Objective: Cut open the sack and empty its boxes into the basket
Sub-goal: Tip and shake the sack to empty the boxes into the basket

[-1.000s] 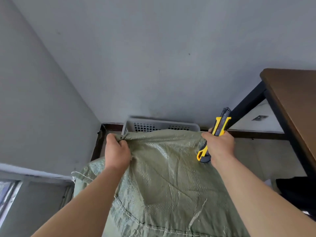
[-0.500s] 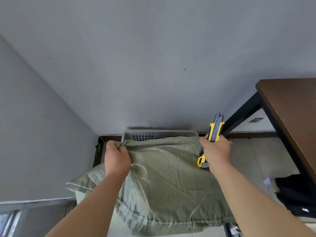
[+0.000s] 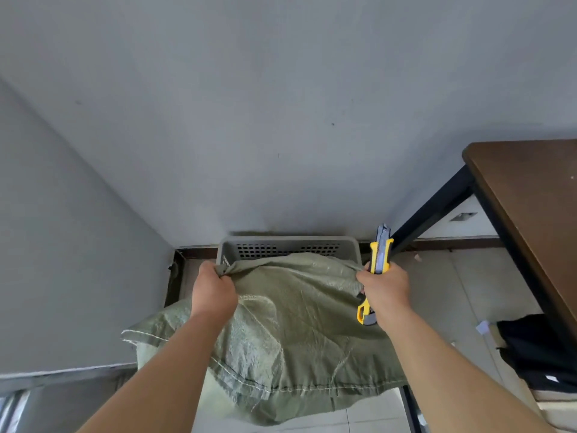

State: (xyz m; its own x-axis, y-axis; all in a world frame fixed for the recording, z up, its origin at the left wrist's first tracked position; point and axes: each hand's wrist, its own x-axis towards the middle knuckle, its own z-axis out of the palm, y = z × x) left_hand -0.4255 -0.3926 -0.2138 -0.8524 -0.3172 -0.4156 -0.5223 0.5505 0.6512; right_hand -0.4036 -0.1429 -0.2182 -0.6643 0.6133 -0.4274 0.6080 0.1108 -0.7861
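Observation:
A green woven sack [image 3: 299, 332] hangs slack over a grey perforated plastic basket [image 3: 287, 246] that stands against the wall. My left hand [image 3: 214, 292] grips the sack's far left corner. My right hand [image 3: 385, 292] pinches the far right corner and also holds a yellow and grey utility knife [image 3: 379, 260], its tip pointing up and away. The sack's stitched hem lies nearest me. The sack hides the basket's inside, and no boxes show.
A brown table [image 3: 530, 195] with black metal legs stands at the right. A black bag [image 3: 537, 348] lies on the tiled floor under it. Grey walls meet in a corner at the left behind the basket.
The sack has sagged and hangs flatter over the basket. Both hands have stayed at its far corners. More of the basket's back wall shows.

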